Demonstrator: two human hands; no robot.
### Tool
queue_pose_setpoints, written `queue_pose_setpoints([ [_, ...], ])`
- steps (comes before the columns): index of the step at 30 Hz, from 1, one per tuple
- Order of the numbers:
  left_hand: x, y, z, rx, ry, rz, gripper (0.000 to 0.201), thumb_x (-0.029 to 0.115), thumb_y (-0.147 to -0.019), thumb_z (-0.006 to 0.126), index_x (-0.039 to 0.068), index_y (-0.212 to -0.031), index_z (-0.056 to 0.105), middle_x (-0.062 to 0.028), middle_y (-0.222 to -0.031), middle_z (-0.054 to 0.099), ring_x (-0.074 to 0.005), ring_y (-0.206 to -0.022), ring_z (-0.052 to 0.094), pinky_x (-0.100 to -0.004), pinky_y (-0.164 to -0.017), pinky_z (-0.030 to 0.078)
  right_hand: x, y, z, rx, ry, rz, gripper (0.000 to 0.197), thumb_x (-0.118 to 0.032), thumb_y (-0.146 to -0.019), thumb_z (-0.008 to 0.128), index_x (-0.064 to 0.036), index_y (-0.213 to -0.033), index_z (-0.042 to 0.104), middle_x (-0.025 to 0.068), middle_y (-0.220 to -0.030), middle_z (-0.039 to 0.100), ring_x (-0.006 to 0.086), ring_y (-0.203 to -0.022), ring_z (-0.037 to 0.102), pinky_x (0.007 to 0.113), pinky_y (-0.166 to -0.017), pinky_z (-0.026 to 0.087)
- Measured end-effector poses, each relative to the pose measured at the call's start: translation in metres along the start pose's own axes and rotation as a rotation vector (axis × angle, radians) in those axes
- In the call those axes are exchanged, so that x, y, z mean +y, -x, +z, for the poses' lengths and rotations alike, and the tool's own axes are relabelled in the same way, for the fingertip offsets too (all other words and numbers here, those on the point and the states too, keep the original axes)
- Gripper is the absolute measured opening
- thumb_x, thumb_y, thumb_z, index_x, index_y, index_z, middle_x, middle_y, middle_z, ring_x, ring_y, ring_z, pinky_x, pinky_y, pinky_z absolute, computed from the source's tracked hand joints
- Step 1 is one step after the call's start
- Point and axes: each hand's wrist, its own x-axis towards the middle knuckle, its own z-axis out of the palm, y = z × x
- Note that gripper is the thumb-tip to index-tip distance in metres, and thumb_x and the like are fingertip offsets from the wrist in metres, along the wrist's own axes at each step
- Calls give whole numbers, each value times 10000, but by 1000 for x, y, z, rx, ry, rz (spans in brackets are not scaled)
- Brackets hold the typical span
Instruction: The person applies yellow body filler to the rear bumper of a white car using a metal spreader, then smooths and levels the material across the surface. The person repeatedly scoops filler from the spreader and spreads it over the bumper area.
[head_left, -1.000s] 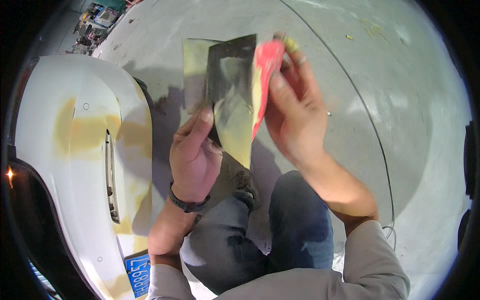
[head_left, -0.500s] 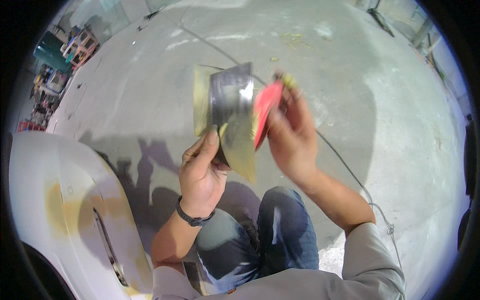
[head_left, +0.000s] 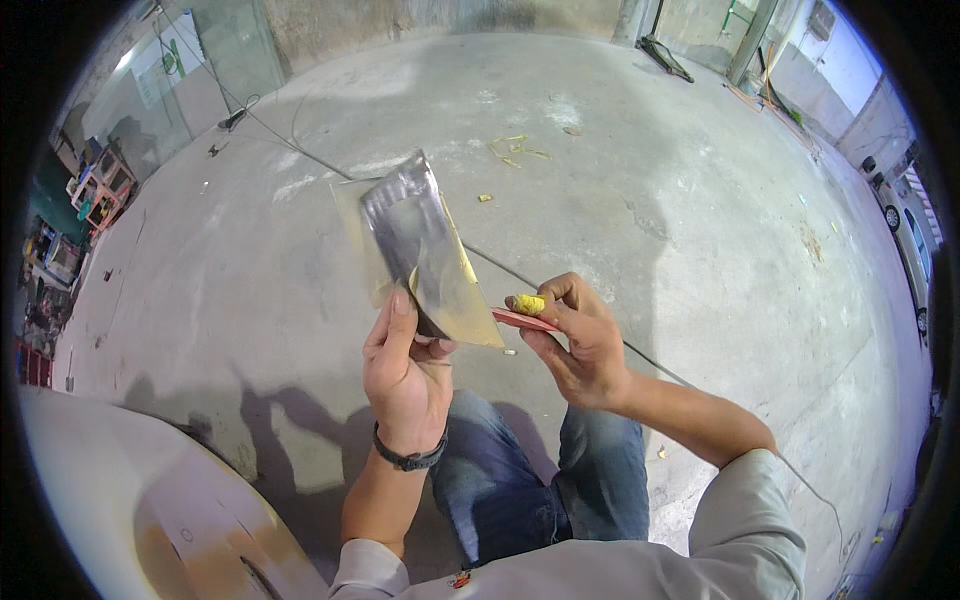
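Observation:
My left hand (head_left: 408,385) is closed on the lower edge of a bent, dark shiny sheet (head_left: 408,228), its thumb on the near face. Pale yellow smears coat the sheet's lower part and right edge. Between the thumb and fingers of my right hand (head_left: 590,352) is a thin red spreader (head_left: 524,321), held nearly flat. Its left end reaches the sheet's lower right corner; I cannot tell if they touch. A yellow wrap (head_left: 529,303) surrounds one finger of that hand.
A white car body panel (head_left: 100,450) with yellowish-brown patches stands at the lower left. A dark cable (head_left: 510,268) crosses the concrete floor (head_left: 720,250). Stacked items (head_left: 100,190) line the far left, and a dark frame-like object (head_left: 665,60) lies at the back.
My right hand has moved down and turned the red spreader from upright to nearly flat. The sheet has tilted in my left hand. The whole view has shifted to show more of the far floor.

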Motion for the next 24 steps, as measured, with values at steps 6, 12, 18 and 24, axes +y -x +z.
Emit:
queue_pose_setpoints([
  [6,-26,-29,13,116,-206,99,265,204,-1045,523,5,-1181,634,-55,-1034,705,-132,-843,690,-311,-749,605,17,-34,-42,376,-635,310,175,-20,-936,658,4,-1109,676,4,-1011,567,44,-851,503,189,-695,412],
  [12,-65,-68,18,61,-245,166,268,196,-1043,528,6,-1200,633,-68,-1053,699,-143,-855,687,-334,-756,609,46,-24,-36,131,-303,118,264,20,-922,660,31,-1186,668,20,-989,565,75,-852,531,216,-691,432],
  [18,-85,-83,23,96,-245,94,253,175,-1035,540,-2,-1186,640,-79,-1049,701,-156,-861,690,-347,-755,613,64,-39,-68,272,-686,400,202,-17,-948,636,12,-1142,686,20,-950,576,81,-908,565,226,-781,463],
  [24,-58,-81,20,112,-184,291,239,159,-1040,535,-16,-1158,648,-58,-996,693,-137,-787,661,-316,-682,584,43,-44,-47,122,-458,363,192,3,-900,689,15,-1092,690,42,-978,562,95,-855,522,240,-726,430],
])
